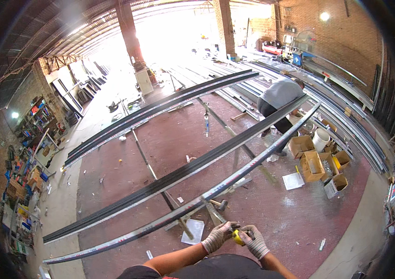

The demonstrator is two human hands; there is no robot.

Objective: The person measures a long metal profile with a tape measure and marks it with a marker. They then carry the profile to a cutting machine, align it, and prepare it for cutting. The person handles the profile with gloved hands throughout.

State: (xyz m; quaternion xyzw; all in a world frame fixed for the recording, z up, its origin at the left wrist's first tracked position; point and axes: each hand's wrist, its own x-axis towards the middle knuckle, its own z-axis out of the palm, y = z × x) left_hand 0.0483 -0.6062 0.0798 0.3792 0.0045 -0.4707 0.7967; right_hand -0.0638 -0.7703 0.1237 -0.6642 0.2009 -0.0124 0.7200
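Note:
My right hand, in a pale knitted glove, is closed round a yellow tape measure in front of my body. Close beside it, my left hand, gloved the same way, has its fingers bent together; something small and dark shows at the fingertips, too unclear to name. Just beyond the left hand a short metal bar runs up to a long, pale-faced profile. On the floor by that bar lies a mallet with a dark head.
Dark profiles lie across supports, with another bundle farther off. A sealant tube is between them. A person bends over the profiles' far right end, near cardboard boxes and a white bucket. Paper sheets lie on the floor.

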